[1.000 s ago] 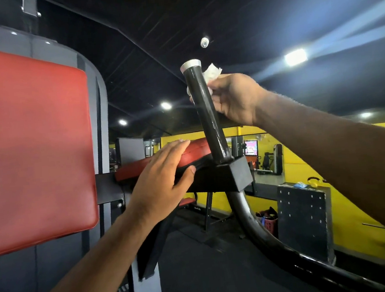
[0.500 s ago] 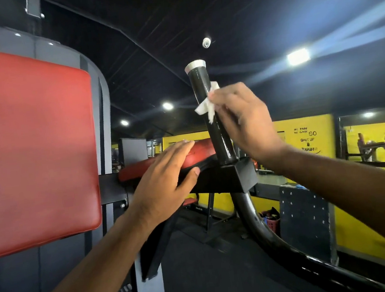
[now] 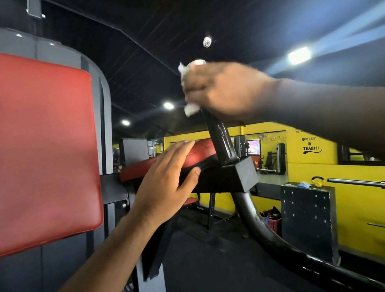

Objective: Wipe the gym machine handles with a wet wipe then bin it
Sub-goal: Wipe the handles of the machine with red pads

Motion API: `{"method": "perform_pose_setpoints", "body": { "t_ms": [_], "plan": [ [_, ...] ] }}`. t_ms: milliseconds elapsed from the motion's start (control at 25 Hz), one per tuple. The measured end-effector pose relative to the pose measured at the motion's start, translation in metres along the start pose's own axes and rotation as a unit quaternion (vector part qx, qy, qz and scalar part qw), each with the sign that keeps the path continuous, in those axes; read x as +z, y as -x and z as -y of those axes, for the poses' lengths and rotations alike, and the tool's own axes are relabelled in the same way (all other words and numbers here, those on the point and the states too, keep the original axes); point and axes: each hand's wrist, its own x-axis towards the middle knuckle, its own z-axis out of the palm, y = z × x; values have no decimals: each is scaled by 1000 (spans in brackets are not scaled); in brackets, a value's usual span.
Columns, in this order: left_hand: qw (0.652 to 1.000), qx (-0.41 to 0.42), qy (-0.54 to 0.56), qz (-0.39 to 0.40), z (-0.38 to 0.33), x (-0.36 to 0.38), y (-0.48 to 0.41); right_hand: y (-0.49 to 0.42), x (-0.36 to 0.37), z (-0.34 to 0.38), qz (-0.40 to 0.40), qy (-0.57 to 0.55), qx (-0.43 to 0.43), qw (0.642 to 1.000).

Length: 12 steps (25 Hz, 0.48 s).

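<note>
Wipe: the wet wipe (image 3: pixel 191 109) sits upper centre of the frame, wrapped round the handle's top, white corners showing above and below the fist.
Handle: the black upright handle (image 3: pixel 221 140) leans slightly; its lower half is bare.
Right hand: the right hand (image 3: pixel 219 89) curls round wipe and handle together, likely to cover the full girth.
Left hand: the left hand (image 3: pixel 166 181) lies flat, fingers straight, holding nothing, on the red arm pad (image 3: pixel 203 154), probably steadying the machine.

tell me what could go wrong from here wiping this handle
The wet wipe is bunched under the right hand, with loose ends poking out above and below, so it may slip free or miss parts of the handle. The left hand only rests flat on the red pad; if the handle swings, it likely won't hold it.
</note>
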Motion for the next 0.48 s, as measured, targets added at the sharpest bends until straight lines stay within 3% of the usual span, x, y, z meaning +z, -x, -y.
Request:
{"method": "perform_pose_setpoints", "body": {
  "t_ms": [160,280,360,480],
  "plan": [
    [1000,-7,2,5,-1,0,1,11,-3,16,31,-60,9,998],
    [1000,-8,-6,2,-1,0,2,36,4,34,-8,-94,-18,995],
    [1000,-9,-5,-3,-1,1,5,49,10,46,-79,-191,92,974],
    [1000,-6,-5,-6,-1,1,8,46,13,65,-196,-319,266,888]
  ]
}}
